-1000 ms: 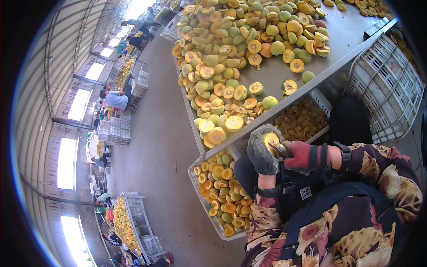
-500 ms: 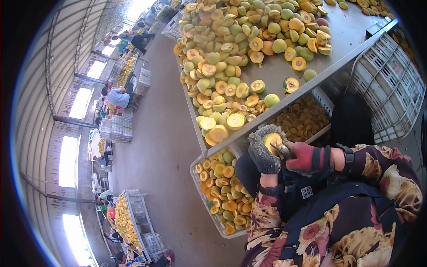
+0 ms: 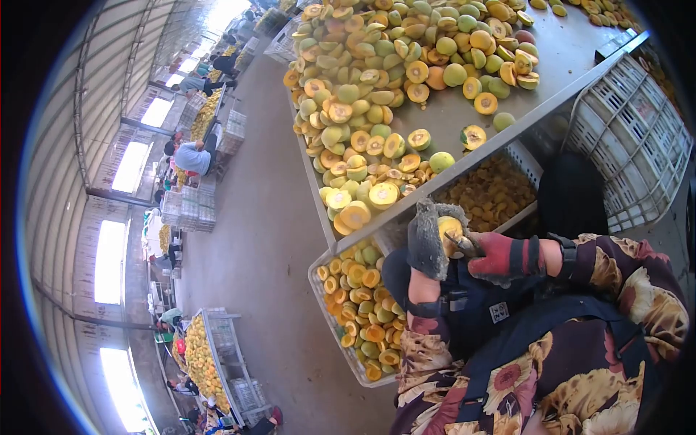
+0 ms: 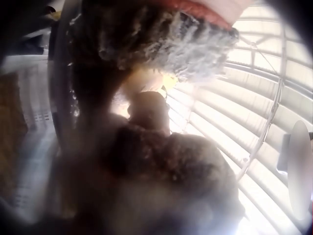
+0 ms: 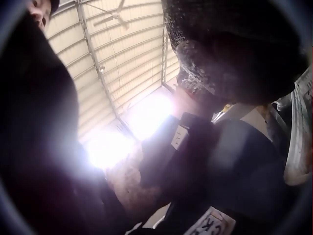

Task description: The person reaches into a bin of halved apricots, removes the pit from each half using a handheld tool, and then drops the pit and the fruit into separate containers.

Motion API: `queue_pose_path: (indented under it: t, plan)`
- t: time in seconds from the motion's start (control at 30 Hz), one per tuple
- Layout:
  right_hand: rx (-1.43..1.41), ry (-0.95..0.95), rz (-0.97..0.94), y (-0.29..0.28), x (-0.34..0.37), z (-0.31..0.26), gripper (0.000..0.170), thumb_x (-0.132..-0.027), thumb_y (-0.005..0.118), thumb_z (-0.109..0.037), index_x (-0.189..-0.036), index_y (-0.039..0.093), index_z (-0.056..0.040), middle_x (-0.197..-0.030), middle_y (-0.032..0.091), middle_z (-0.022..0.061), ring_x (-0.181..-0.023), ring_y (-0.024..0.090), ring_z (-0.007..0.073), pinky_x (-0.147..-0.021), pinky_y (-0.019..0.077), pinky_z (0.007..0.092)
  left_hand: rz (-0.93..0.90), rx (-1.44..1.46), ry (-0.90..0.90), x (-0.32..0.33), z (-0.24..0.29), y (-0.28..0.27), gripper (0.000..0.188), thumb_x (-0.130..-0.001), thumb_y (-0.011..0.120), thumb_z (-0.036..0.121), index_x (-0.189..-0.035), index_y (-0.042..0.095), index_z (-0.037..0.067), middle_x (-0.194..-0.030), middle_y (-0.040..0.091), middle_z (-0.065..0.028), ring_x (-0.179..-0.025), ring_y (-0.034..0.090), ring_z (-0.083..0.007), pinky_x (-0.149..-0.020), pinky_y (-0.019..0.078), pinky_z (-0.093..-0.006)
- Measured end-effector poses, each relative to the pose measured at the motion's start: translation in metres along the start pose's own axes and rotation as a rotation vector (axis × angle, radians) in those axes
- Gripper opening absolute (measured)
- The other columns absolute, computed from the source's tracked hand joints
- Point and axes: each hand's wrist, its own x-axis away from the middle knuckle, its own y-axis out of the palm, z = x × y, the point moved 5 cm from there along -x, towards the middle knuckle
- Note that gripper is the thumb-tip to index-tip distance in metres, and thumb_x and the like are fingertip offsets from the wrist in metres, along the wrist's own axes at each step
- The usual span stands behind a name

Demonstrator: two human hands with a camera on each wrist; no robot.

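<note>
In the head view my left hand, in a grey fuzzy glove, grips a yellow cut fruit with its cut face toward my other hand. My right hand, in a red and dark glove, pinches a small tool whose tip is at the fruit's middle; its shape is hard to make out. Both hands are in front of my body, just below the table edge. The left wrist view shows the grey glove close up, with a blurred bit of fruit under it. Dark glove surfaces fill much of the right wrist view.
A metal table bears a heap of halved fruit. Below its edge stand a crate of fruit halves and a crate of brownish pieces. An empty white crate leans at the right. Other people work at the far left.
My left hand has turned slightly around the fruit, and its forearm has shifted a little left. Both hands stay together at the fruit. Background people have moved.
</note>
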Motion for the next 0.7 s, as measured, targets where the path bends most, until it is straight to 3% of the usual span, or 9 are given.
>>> queue_pose_path:
  t: [0.1,0.2,0.3,0.4,0.6,0.7]
  plan:
    - [-0.224,0.287,-0.094,0.001,0.007,-0.006,0.035,-0.078,0.057,-0.014,-0.112,0.053,-0.0057,-0.083,0.062,0.0056,-0.074,0.06,0.0148,-0.067,0.0493,0.0301,0.005,0.039,-0.005,-0.006,0.002,0.001,0.041,-0.093,0.046,0.015,-0.132,0.042,0.004,-0.134,0.045,-0.0132,-0.123,0.042,-0.0262,-0.104,0.0331,-0.0336]
    - [-0.163,0.128,-0.069,0.001,-0.002,0.004,0.034,-0.078,0.058,-0.015,-0.111,0.054,-0.0058,-0.084,0.062,0.0051,-0.076,0.06,0.0148,-0.068,0.0496,0.0303,0.004,0.047,0.0,-0.011,0.003,0.003,0.041,-0.093,0.046,0.014,-0.132,0.042,0.004,-0.134,0.045,-0.0133,-0.122,0.043,-0.0263,-0.104,0.0332,-0.0337]
    - [-0.236,0.095,-0.083,0.001,-0.001,0.007,0.034,-0.078,0.059,-0.017,-0.11,0.054,-0.0052,-0.083,0.062,0.0056,-0.077,0.061,0.0155,-0.069,0.0497,0.0312,-0.002,0.032,0.002,-0.01,0.001,0.007,0.04,-0.093,0.046,0.014,-0.132,0.043,0.004,-0.133,0.046,-0.0134,-0.122,0.043,-0.0263,-0.104,0.0333,-0.0337]
    - [-0.055,-0.009,-0.008,0.002,-0.004,0.015,0.035,-0.078,0.06,-0.018,-0.11,0.053,-0.0042,-0.083,0.062,0.0063,-0.076,0.06,0.0164,-0.069,0.0498,0.0321,-0.003,-0.014,-0.002,0.001,-0.002,0.004,0.04,-0.093,0.046,0.014,-0.132,0.043,0.004,-0.133,0.046,-0.0135,-0.122,0.043,-0.0264,-0.104,0.0334,-0.0337]
    - [-0.072,0.066,-0.041,0.004,0.0,0.017,0.032,-0.079,0.06,-0.019,-0.106,0.053,-0.0037,-0.081,0.062,0.0069,-0.072,0.061,0.0168,-0.065,0.0503,0.0321,-0.001,-0.109,-0.025,0.024,-0.007,-0.009,0.04,-0.093,0.046,0.013,-0.131,0.043,0.004,-0.133,0.046,-0.0137,-0.122,0.043,-0.0266,-0.104,0.0335,-0.0338]
    - [-0.286,0.3,-0.15,0.002,0.008,0.009,0.026,-0.081,0.06,-0.019,-0.102,0.052,-0.0045,-0.079,0.061,0.006,-0.066,0.059,0.0149,-0.058,0.0494,0.0293,-0.009,-0.115,-0.023,0.023,-0.007,-0.005,0.04,-0.093,0.046,0.013,-0.131,0.043,0.004,-0.133,0.046,-0.0139,-0.122,0.043,-0.0266,-0.104,0.0336,-0.0338]
